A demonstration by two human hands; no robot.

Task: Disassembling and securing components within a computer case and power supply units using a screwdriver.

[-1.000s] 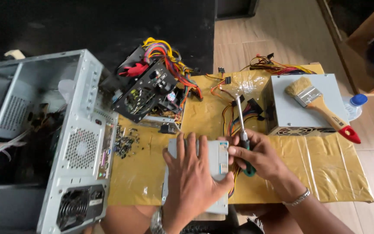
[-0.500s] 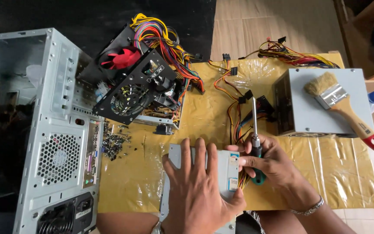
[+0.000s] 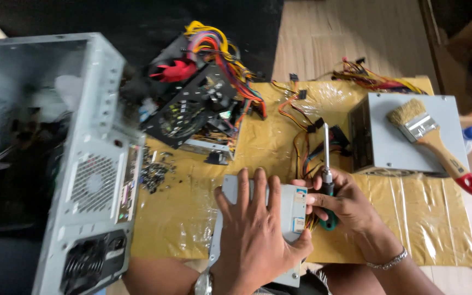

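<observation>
Left hand (image 3: 258, 235) – one, spread flat, fingers wide, pressing on the one grey power supply unit (image 3: 293, 205) at the near table edge. Right hand (image 3: 345, 205) – one, closed round the one screwdriver (image 3: 326, 164), green handle low, shaft upright in view, tip pointing away from the person toward the wire bundle (image 3: 307, 131). Second grey metal box (image 3: 389, 136) to the right, bearing one paintbrush (image 3: 432, 139). One open computer case (image 3: 83, 164) far left. Against the earlier frame, the view sits slightly lower; hands unchanged.
</observation>
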